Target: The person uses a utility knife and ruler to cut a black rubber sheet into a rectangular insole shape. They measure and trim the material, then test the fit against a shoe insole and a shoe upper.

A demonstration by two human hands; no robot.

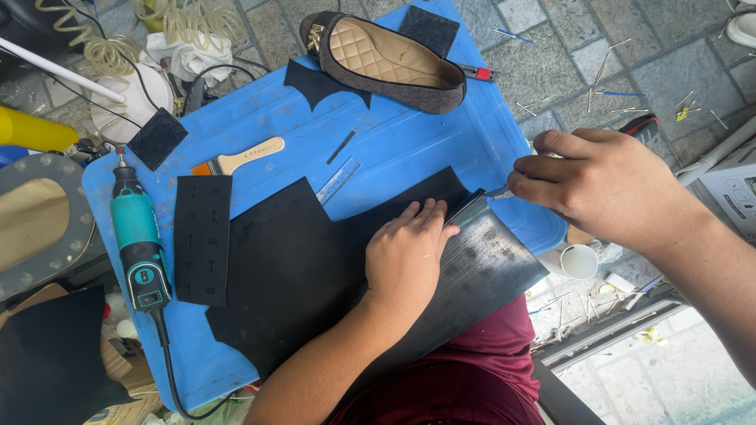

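Observation:
My left hand lies flat, fingers together, pressing on a large black sheet spread over a blue board. My right hand is closed around a small knife, its tip touching the far edge of the sheet just beyond my left fingertips. Part of the sheet near the blade looks shiny and lifted. A flat shoe with a quilted tan insole sits at the far end of the board, with small black cut pieces beside it.
A teal rotary tool with its cord lies on the board's left side next to a black strip with slots. A wooden-handled brush and a clear ruler lie mid-board. A white cup stands on the paved ground to the right.

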